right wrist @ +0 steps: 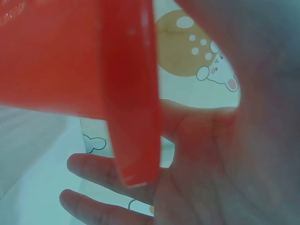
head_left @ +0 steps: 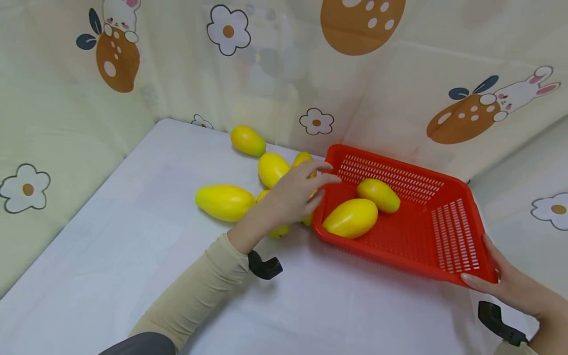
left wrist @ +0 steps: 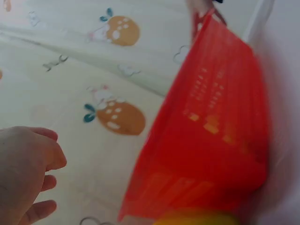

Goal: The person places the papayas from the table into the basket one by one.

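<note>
A red plastic basket [head_left: 412, 231] with slotted walls holds two yellow mangoes, one [head_left: 351, 218] by its left front corner and one [head_left: 378, 195] behind it. My right hand [head_left: 510, 283] grips the basket's right end, thumb over the rim and fingers behind the wall; the right wrist view shows the rim between thumb and fingers. Over the left rim hovers my left hand [head_left: 299, 190], palm down, fingers loosely bent and nothing held. In the left wrist view the left hand [left wrist: 28, 173] appears apart from the basket [left wrist: 206, 126], which leans there.
Several yellow mangoes lie on the white table [head_left: 111, 256] left of the basket, some partly hidden by my left hand and forearm. One mango [head_left: 225, 202] lies farthest left, another [head_left: 248, 141] near the back edge. A patterned cloth [head_left: 275, 74] hangs behind the table.
</note>
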The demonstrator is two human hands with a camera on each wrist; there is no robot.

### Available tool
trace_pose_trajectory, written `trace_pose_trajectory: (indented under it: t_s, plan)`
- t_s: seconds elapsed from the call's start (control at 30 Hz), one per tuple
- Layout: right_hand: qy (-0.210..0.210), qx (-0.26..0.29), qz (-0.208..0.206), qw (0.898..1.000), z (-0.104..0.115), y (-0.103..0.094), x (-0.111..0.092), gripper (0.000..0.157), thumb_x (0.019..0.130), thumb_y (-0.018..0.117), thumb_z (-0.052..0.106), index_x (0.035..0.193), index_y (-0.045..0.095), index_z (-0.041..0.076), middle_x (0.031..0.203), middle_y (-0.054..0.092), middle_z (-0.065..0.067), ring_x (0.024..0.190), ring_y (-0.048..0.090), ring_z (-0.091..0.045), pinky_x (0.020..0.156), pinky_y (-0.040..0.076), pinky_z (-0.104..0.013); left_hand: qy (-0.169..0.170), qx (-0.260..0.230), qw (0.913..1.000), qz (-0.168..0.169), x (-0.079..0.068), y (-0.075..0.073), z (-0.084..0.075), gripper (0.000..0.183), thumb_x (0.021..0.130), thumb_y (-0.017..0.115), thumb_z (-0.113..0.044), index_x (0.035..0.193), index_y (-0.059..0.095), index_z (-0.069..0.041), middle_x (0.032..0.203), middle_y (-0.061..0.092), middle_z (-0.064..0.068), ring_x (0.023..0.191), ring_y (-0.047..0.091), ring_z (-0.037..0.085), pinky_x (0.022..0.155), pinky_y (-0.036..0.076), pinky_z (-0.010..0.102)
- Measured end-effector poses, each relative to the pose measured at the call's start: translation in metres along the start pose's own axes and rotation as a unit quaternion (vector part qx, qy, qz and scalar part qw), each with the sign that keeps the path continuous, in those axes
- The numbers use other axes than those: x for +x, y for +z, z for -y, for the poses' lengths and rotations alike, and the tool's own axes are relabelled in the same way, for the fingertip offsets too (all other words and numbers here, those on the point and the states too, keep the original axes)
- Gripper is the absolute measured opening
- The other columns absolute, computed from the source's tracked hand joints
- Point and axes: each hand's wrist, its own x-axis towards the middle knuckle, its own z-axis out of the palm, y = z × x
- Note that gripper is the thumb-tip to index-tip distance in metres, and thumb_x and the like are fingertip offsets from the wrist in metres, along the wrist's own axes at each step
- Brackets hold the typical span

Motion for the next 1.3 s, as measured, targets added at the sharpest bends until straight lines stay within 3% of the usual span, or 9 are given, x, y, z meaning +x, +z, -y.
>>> trace_pose_trajectory:
  t_s: [0.1,0.23,0.37,0.47,0.6,0.7,0.87,1.03,1.3]
  plan:
    - [0.001,0.002,0.002,1.000,0.000,0.000,-0.001,0.109,0.091,0.061,0.032,0.136,-0.038,0.028,0.144,0.003,-0.039,0.112,0.025,-0.051,0.075,0.054,-0.057,-0.038,-0.002,0.9980,-0.049,-0.002,-0.011,0.014,0.038,0.090,0.056,-0.011,0.128,0.057,-0.021,0.137,0.046,0.007,0.124,0.046,0.022,0.102,0.043,0.030]
    - [0.008,0.006,0.004,1.000,-0.002,0.000,-0.002,0.109,0.091,0.061,0.034,0.135,-0.038,0.031,0.144,0.003,-0.038,0.112,0.027,-0.050,0.075,0.054,-0.057,-0.109,-0.015,0.9891,-0.098,-0.008,-0.028,0.033,0.041,0.091,0.056,-0.011,0.131,0.054,-0.021,0.142,0.041,0.008,0.130,0.041,0.024,0.105,0.041,0.035]
    - [0.011,0.007,0.005,1.000,-0.003,0.001,-0.003,0.108,0.091,0.061,0.034,0.136,-0.038,0.033,0.144,0.007,-0.037,0.109,0.031,-0.046,0.075,0.054,-0.056,-0.176,-0.010,0.9757,-0.131,-0.017,-0.042,0.053,0.044,0.091,0.056,-0.012,0.135,0.051,-0.020,0.144,0.038,0.010,0.132,0.037,0.027,0.107,0.038,0.041]
    - [0.016,0.006,0.005,1.000,-0.004,0.001,-0.003,0.109,0.091,0.061,0.035,0.135,-0.038,0.033,0.144,0.007,-0.037,0.110,0.031,-0.047,0.075,0.054,-0.056,-0.230,-0.007,0.9638,-0.134,-0.024,-0.049,0.067,0.048,0.091,0.055,-0.014,0.138,0.047,-0.021,0.147,0.035,0.010,0.135,0.033,0.029,0.109,0.034,0.046]
    - [0.024,0.003,0.005,1.000,-0.005,0.000,-0.003,0.110,0.090,0.061,0.036,0.134,-0.039,0.030,0.144,0.005,-0.039,0.112,0.029,-0.051,0.075,0.054,-0.057,-0.318,-0.024,0.9424,-0.100,-0.034,-0.053,0.085,0.056,0.092,0.055,-0.021,0.145,0.036,-0.022,0.153,0.025,0.011,0.141,0.020,0.031,0.111,0.026,0.056]
    - [0.021,0.004,0.005,1.000,-0.005,0.000,-0.003,0.109,0.091,0.061,0.036,0.134,-0.039,0.030,0.144,0.006,-0.038,0.112,0.029,-0.050,0.076,0.054,-0.057,-0.379,-0.031,0.9232,-0.054,-0.041,-0.054,0.097,0.063,0.093,0.054,-0.028,0.149,0.026,-0.023,0.156,0.016,0.015,0.144,0.010,0.035,0.110,0.021,0.063]
    - [0.023,0.010,0.007,1.000,-0.004,0.001,-0.003,0.109,0.091,0.061,0.036,0.135,-0.039,0.031,0.145,0.006,-0.038,0.112,0.028,-0.050,0.076,0.054,-0.057,-0.446,-0.036,0.8939,0.029,-0.051,-0.052,0.113,0.070,0.094,0.052,-0.037,0.152,0.016,-0.023,0.159,0.004,0.016,0.145,0.002,0.040,0.110,0.016,0.067]
    - [0.019,0.017,0.013,1.000,-0.002,0.002,-0.003,0.108,0.092,0.060,0.034,0.135,-0.038,0.031,0.144,0.007,-0.037,0.113,0.027,-0.050,0.076,0.054,-0.057,-0.472,-0.057,0.8763,0.076,-0.059,-0.051,0.125,0.067,0.095,0.049,-0.041,0.152,0.019,-0.022,0.160,0.000,0.016,0.145,-0.002,0.041,0.108,0.011,0.071]
    - [-0.002,0.009,0.004,1.000,-0.004,0.002,-0.001,0.108,0.091,0.060,0.032,0.136,-0.037,0.034,0.144,0.007,-0.037,0.110,0.031,-0.046,0.076,0.054,-0.056,-0.469,-0.052,0.8682,0.153,-0.065,-0.049,0.132,0.058,0.097,0.044,-0.040,0.149,0.031,-0.015,0.156,0.010,0.024,0.142,0.007,0.045,0.110,0.020,0.066]
